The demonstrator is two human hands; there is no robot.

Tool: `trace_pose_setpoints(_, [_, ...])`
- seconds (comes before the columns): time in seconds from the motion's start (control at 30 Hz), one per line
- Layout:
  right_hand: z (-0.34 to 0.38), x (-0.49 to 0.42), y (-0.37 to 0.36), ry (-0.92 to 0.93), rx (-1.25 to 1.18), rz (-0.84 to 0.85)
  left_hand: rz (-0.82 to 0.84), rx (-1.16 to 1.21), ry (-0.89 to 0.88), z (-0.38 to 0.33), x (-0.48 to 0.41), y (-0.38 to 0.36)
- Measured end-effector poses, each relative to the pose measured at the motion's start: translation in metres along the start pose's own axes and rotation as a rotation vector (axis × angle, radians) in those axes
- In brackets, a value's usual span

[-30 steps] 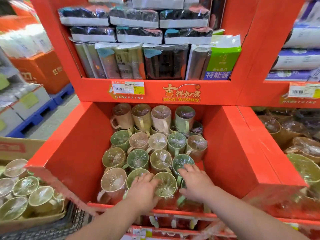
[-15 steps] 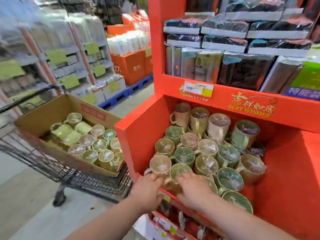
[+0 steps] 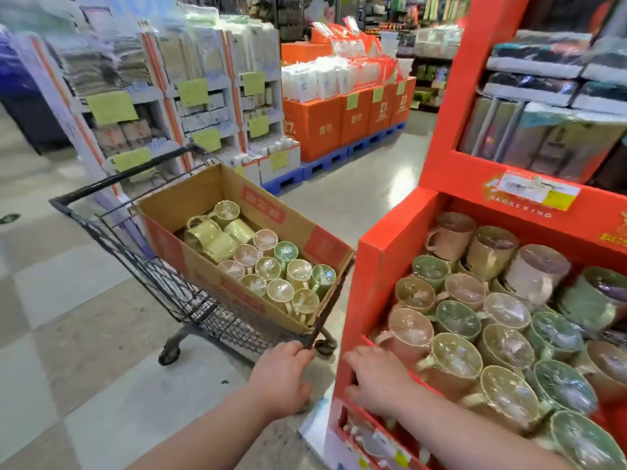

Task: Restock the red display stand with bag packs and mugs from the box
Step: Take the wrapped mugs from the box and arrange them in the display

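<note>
The red display stand (image 3: 380, 266) fills the right side. Its lower bin holds several film-wrapped mugs (image 3: 502, 344) in pink, green and yellow, mouths up. Bag packs (image 3: 543, 137) stand and lie on the shelf above. To the left, a brown cardboard box (image 3: 203, 198) with more wrapped mugs (image 3: 281, 276) sits in a wire cart (image 3: 112, 178). My left hand (image 3: 281, 378) reaches the cart's near corner, fingers curled on its rim. My right hand (image 3: 376, 378) lies palm down on the bin's front lip beside a pink mug, holding nothing.
Bare grey floor runs left of the stand and around the cart. Behind the cart are white shelf units (image 3: 203, 96) with green tags. Orange cartons (image 3: 315, 127) on blue pallets line the aisle further back.
The view has swung left toward the cart. My left hand has left the front mugs and gone to the cart's corner. My right hand has slid from the mugs to the bin's front lip.
</note>
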State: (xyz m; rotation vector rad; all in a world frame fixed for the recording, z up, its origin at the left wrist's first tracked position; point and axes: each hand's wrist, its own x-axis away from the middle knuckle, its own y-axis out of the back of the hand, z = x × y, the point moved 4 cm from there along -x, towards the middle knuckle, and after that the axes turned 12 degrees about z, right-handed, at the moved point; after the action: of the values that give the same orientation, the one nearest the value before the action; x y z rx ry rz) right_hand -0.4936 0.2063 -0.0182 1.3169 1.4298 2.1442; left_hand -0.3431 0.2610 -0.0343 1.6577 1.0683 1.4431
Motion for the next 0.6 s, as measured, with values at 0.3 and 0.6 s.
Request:
trace_pose_setpoints(0.3, [0.126, -0.067, 0.020, 0.028, 0.064, 0.019, -0.006, 0.065, 0.062, 0.143, 0.050, -0.003])
trace_pose_setpoints(0.6, [0.174, -0.102, 0.025, 0.010, 0.064, 0.089, -0.001, 0.088, 0.112, 0.214, 0.060, -0.012])
